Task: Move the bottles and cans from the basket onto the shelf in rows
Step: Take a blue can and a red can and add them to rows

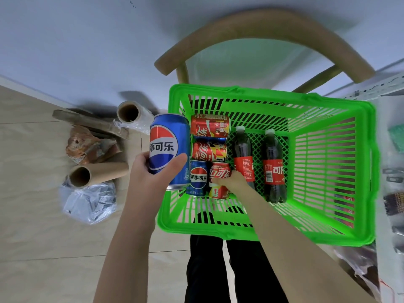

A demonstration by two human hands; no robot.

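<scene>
Beige floor tiles (32, 171) run up to a white wall (65, 40) on my feed, which looks steeply down.

Near the centre, the wearer's left hand (153, 173) is curled round a blue Pepsi can (169, 147). The thumb lies across the label, and the can is held at the basket's left rim.

At that hand's 3 o'clock, the right hand (235, 181) is down inside the green basket (273, 92). Its fingers are wrapped over a red Coca-Cola can (219, 171) lying on the basket floor.

- **At 9 o'clock of that can:** a second Pepsi can (198, 180) lies touching it.
- **At 12 o'clock:** a red can with a lightning mark (209, 152), and beyond it another red can (209, 127).
- **At 3 o'clock:** a near cola bottle (243, 158) and a far cola bottle (274, 169) lie side by side, caps toward 12 o'clock.

Further out from the basket:

- **At 12 o'clock:** a chair's curved wooden back (262, 25) arches over it.
- **At 6 o'clock:** dark trousers (229, 270).
- **At 9 o'clock, on the tiles:** a cardboard tube (98, 173), a roll of clear film (133, 115), a crumpled plastic bag (89, 200) and a reddish broken chunk (87, 145).
- **At 3 o'clock:** a white shelf (391, 114) touches the frame edge; what it holds is too blurred for me to tell.
</scene>
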